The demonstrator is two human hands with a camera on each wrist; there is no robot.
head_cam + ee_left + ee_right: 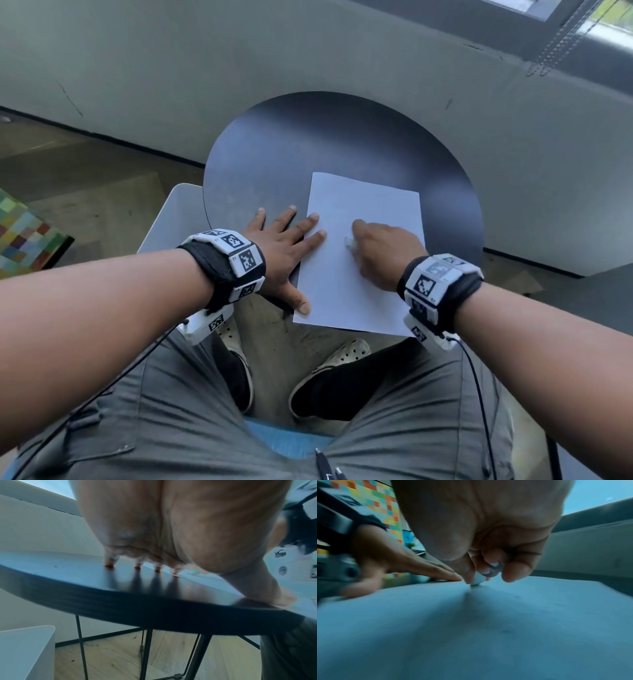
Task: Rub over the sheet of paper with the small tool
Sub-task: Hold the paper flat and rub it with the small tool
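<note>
A white sheet of paper (359, 260) lies on the round dark table (308, 147), its near edge hanging slightly over the rim. My right hand (380, 250) pinches a small white eraser (477, 579) between thumb and curled fingers, its tip pressed on the paper (471, 628). In the head view the eraser (349, 242) shows only as a blurred white spot under the hand. My left hand (287, 246) lies flat with spread straight fingers, two fingertips and the thumb on the paper's left edge, the rest on the table (120, 588).
A white chair or side table (164, 222) stands left of the round table. A grey low wall (342, 61) runs behind it. My legs and shoes (329, 373) are under the near rim. A multicoloured block (24, 236) sits at far left.
</note>
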